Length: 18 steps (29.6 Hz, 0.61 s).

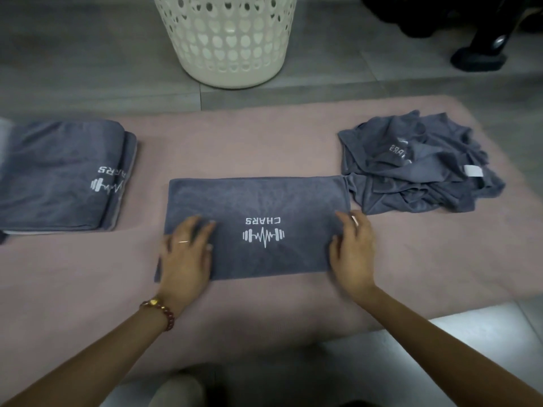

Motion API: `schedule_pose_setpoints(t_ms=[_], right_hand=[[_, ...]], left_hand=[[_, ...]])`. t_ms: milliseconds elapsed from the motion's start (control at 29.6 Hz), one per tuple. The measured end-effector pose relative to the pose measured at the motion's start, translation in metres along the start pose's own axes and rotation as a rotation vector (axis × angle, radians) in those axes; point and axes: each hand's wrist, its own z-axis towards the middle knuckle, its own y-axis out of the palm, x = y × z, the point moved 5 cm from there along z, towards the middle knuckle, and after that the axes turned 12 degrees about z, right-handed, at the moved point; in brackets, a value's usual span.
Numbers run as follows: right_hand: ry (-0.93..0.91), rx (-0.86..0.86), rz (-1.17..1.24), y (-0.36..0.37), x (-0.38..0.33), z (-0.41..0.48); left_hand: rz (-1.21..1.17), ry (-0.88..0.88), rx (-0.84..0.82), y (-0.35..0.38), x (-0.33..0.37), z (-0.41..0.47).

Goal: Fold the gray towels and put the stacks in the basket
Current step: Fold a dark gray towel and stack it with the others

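**Gray towel held flat under both hands**

The gray towel (255, 227) is laid flat at the middle of the pink mat (264, 142), logo up. Its left end is pressed by the left hand (185, 254), fingers straight and spread. Its right edge is touched by the right hand (352, 254), slightly blurred, fingers extended, nothing gripped. A folded stack (61, 174) is seen at the left, a crumpled pile (417, 163) at the right, and the white basket (226, 39) beyond the mat.

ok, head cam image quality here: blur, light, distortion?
Head view: dim overall, with a bright floor patch lower right; right hand smeared by motion, left hand sharper; towel logo legible; wide-angle bowing shows along the mat far edge.
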Motion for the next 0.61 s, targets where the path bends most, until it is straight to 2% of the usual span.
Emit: schedule_pose_setpoints(t_ms=[68,101,135,203,372,473,541,609], right_hand=[[-0.146,-0.238,-0.08,0.025,-0.019,-0.002],[-0.199,-0.355,-0.128,0.037,-0.023,-0.006],[-0.235,-0.45,-0.187,0.046,-0.021,-0.01],[-0.236,-0.566,-0.282,0.048,-0.002,-0.017],[-0.039,-0.54,-0.282,0.014,0.045,-0.02],[0.008,-0.508,-0.277,0.013,0.036,-0.009],[-0.045,-0.493,-0.259,0.021,0.021,0.007],[-0.161,-0.532,-0.25,0.037,0.002,0.029]], left_hand=[[0.106,0.278,-0.112,0.015,0.03,0.01],[0.16,0.349,-0.167,0.024,0.036,0.011],[0.196,0.361,-0.216,0.031,0.034,0.011],[0.227,0.273,-0.273,0.04,0.011,0.006],[0.206,0.015,-0.32,0.031,-0.044,-0.012],[0.182,-0.11,-0.318,0.029,-0.057,-0.001],[0.183,0.0,-0.259,0.028,-0.048,0.015],[0.166,0.172,-0.275,0.036,-0.033,0.036]])
